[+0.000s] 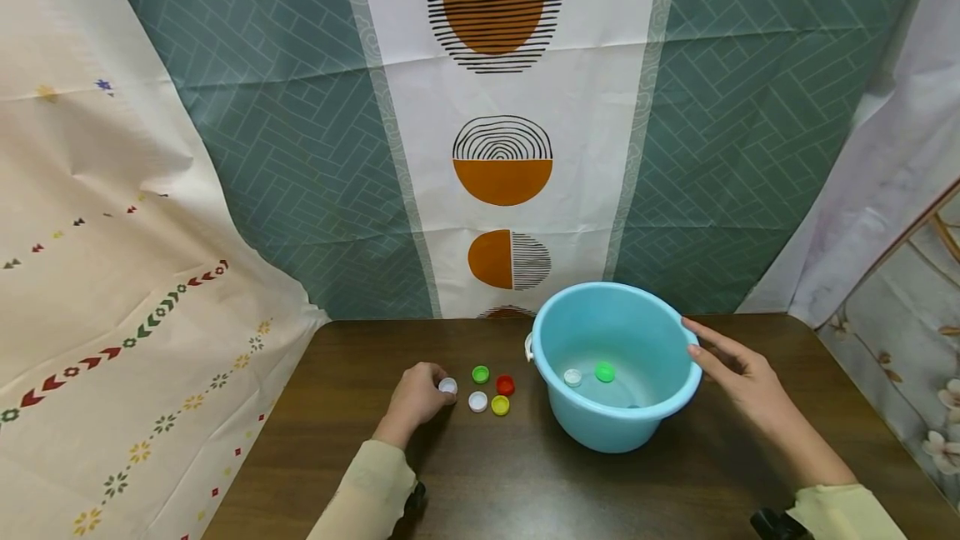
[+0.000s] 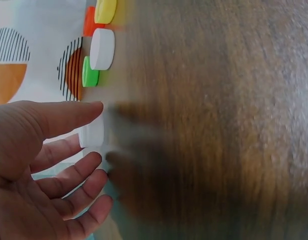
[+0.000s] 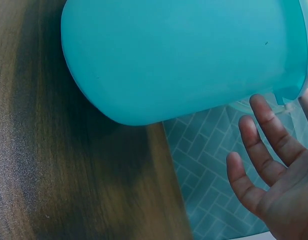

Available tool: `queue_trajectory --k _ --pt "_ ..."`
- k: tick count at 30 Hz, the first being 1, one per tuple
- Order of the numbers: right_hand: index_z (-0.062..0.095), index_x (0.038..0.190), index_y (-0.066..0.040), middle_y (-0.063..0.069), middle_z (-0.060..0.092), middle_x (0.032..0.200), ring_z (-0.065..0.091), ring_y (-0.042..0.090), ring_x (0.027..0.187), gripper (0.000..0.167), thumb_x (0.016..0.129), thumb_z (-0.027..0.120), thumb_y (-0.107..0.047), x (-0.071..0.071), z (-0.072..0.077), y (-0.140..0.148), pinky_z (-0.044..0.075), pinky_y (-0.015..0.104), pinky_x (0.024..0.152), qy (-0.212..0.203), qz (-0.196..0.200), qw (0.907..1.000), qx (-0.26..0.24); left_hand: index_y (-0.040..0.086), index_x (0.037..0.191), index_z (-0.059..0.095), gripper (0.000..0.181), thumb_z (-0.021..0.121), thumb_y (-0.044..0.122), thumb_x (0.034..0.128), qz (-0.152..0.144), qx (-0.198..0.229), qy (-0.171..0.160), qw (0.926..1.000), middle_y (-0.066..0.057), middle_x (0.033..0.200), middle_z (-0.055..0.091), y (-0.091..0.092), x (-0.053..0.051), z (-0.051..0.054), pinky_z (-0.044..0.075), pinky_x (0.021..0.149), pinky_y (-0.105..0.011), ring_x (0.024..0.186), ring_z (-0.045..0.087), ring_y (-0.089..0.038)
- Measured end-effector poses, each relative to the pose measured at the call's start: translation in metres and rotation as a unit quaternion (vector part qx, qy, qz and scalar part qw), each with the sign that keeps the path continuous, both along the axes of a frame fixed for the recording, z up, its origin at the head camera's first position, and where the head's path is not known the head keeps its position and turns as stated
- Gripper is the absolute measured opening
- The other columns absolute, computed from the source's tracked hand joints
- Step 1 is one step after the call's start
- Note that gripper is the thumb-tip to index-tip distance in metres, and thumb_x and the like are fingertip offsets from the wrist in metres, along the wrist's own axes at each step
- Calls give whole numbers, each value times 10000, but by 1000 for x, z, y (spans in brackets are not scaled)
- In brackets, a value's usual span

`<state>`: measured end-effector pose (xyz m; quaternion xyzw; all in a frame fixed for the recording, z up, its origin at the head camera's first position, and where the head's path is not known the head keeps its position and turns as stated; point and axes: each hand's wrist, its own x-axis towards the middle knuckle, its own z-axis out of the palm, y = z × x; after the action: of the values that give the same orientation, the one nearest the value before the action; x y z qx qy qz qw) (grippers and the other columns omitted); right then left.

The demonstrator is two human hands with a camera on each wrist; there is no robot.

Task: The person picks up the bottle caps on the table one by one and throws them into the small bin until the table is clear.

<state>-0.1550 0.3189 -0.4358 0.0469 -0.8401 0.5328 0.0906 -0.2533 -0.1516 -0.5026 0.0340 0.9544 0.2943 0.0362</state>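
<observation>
On the dark wooden table, my left hand (image 1: 420,397) has its thumb and index finger around a white bottle cap (image 2: 94,131), pinching it at the tabletop. To the right of that hand lie a green cap (image 1: 480,374), a red cap (image 1: 505,386), a yellow cap (image 1: 500,405) and another white cap (image 1: 477,402). A light blue bucket (image 1: 611,432) stands upright further right, with a white cap (image 1: 572,377) and a green cap (image 1: 604,372) on its bottom. My right hand (image 1: 742,373) touches the bucket's right rim with extended fingers; its other fingers (image 3: 254,137) are spread beside the wall.
The wooden table (image 1: 495,490) ends at a hanging green and white patterned cloth (image 1: 300,148) behind the bucket. A cream embroidered cloth (image 1: 112,273) hangs along the left side, and a floral cloth (image 1: 900,357) along the right. The bucket's white handle joint (image 1: 529,347) faces the caps.
</observation>
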Motion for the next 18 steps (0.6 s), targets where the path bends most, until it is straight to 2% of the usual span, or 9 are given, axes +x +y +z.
queue_trajectory --k 7,18 --pt "475 1467 -214 131 570 1330 625 50 992 481 1005 557 -320 0 -1 1 552 252 747 -11 -86 9999 52 66 942 686 254 818 188 763 150 225 254 9993 -23 830 635 -6 0 5 489 621 -350 716 570 -182" --pt "463 1474 -212 49 592 1309 626 43 1003 485 1009 550 -319 0 -3 1 554 252 754 6 2 10000 61 56 966 667 250 787 188 790 380 794 1031 9908 -5 790 624 3 -3 17 482 586 -332 687 563 -162"
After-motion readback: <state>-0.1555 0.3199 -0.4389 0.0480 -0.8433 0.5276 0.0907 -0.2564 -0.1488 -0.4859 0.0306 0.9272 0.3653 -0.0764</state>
